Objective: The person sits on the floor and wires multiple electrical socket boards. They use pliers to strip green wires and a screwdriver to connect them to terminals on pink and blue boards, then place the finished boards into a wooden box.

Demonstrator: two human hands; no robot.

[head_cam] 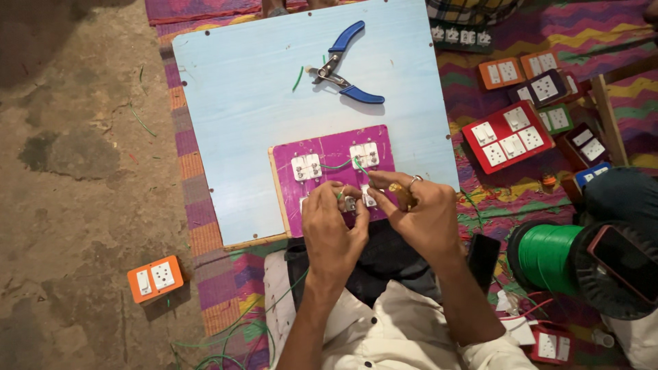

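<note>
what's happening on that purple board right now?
A person works with both hands at the near edge of a purple panel lying on a pale blue board. The left hand pinches a green wire at the panel's white switch modules; the right hand holds a small brownish tool, partly hidden. Blue-handled pliers lie untouched farther up. A green wire spool sits at right.

We count one purple panel just beyond our fingers, with two white switch units showing clear above them. Farther beyond lies one pair of blue-handled pliers. Left of our fingers sits one orange switch box; to their right, one red switchboard and one spool of green wire.
</note>
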